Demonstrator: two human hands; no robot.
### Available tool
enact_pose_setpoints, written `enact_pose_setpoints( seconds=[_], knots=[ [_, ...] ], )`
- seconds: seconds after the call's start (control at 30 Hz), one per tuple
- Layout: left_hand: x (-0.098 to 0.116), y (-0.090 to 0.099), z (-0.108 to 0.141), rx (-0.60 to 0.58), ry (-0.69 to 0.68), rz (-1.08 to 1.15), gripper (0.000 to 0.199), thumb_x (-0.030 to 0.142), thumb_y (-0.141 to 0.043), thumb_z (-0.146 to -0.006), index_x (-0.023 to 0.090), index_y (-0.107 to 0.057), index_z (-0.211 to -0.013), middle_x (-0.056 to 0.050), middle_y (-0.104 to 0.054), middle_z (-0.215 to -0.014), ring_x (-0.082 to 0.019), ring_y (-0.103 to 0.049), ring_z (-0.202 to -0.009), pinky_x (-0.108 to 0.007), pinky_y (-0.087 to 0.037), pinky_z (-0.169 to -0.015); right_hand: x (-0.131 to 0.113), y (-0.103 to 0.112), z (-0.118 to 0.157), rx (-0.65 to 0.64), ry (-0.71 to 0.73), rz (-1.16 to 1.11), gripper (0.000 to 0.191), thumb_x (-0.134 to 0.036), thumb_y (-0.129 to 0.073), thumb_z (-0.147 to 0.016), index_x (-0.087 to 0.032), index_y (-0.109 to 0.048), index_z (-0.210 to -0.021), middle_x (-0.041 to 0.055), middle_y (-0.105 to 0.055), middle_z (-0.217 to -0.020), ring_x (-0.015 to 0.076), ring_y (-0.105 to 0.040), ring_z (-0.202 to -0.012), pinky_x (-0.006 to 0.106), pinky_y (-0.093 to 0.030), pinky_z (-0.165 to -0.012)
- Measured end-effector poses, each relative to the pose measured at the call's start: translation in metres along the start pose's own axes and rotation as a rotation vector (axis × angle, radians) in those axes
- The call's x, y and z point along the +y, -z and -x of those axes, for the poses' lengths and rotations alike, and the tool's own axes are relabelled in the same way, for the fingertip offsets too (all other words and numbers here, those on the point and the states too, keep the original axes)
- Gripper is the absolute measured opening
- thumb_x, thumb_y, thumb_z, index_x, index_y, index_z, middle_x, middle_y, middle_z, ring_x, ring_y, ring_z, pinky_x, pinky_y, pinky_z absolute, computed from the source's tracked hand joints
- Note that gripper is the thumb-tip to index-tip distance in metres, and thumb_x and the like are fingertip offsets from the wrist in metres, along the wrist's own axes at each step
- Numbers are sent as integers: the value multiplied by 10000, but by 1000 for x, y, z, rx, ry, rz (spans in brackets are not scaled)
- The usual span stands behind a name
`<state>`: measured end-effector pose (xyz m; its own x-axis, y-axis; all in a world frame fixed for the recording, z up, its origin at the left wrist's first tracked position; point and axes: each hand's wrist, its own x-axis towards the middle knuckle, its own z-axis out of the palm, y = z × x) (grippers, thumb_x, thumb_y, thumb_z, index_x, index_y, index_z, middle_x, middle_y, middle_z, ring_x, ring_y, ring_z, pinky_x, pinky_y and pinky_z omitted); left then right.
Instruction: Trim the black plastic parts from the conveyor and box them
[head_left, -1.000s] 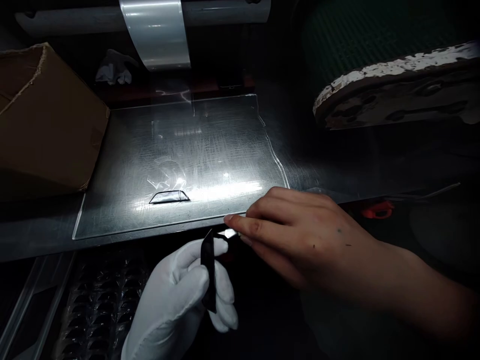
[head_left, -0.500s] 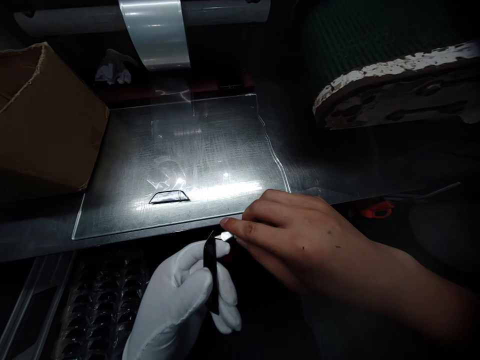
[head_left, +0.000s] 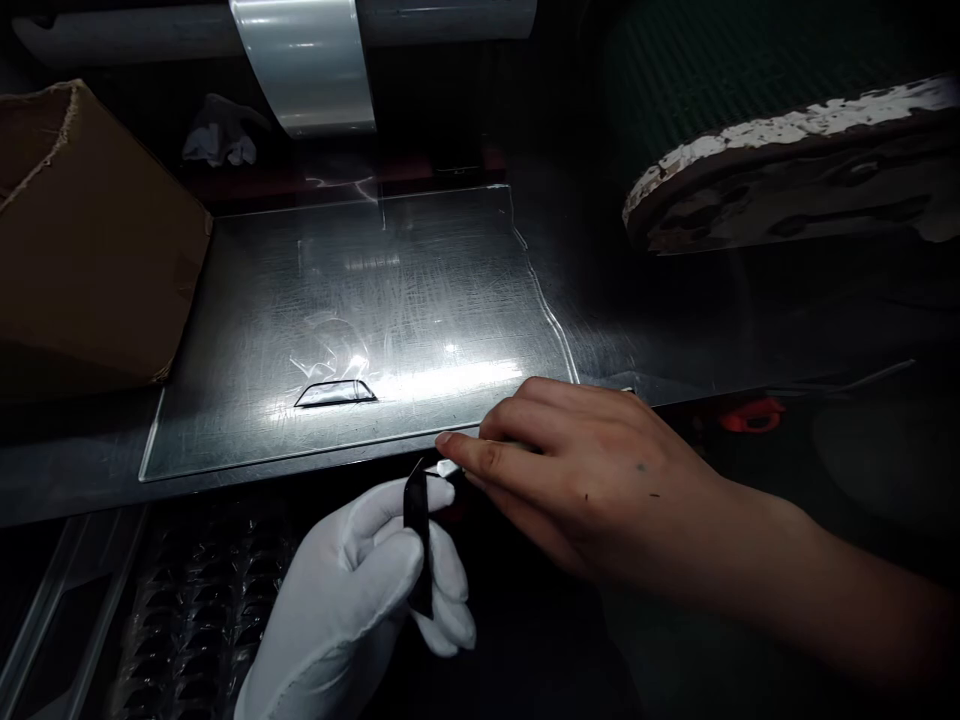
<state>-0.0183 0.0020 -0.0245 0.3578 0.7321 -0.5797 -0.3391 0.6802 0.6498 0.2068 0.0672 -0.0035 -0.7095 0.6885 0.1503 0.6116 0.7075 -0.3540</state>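
While the gloved left hand point(head_left: 356, 585) pinches a black strip point(head_left: 415, 508) nearly upright before the desk point(head_left: 645, 310), the bare right hand point(head_left: 585, 470) grips a small blade point(head_left: 446, 467) at the strip's upper end; whether they touch, I cannot tell. A black-edged piece point(head_left: 336, 393) lies on a clear sheet point(head_left: 442, 300) beyond.

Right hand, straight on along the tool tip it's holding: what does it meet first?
Most likely the dark piece, near its upper end, held in the gloved left hand. The pale-tipped tool in the right hand points at it and looks touching or nearly so; depth isn't clear here.
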Motion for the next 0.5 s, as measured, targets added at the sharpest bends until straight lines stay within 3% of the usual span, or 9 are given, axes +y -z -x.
enact_pose_setpoints(
  seconds=[0.5],
  knots=[
    [-4,-2,2,-50,32,102,347,452,-681,-988,173,-719,-1191,-30,-676,-714,-131,-655,-563,-189,-505,-529,4,7,0,-58,7,-54,344,-314,-528,-1097,-229,-711,-1376,31,-750,-966,189,-638,-868,339,-502,-691]
  ],
)
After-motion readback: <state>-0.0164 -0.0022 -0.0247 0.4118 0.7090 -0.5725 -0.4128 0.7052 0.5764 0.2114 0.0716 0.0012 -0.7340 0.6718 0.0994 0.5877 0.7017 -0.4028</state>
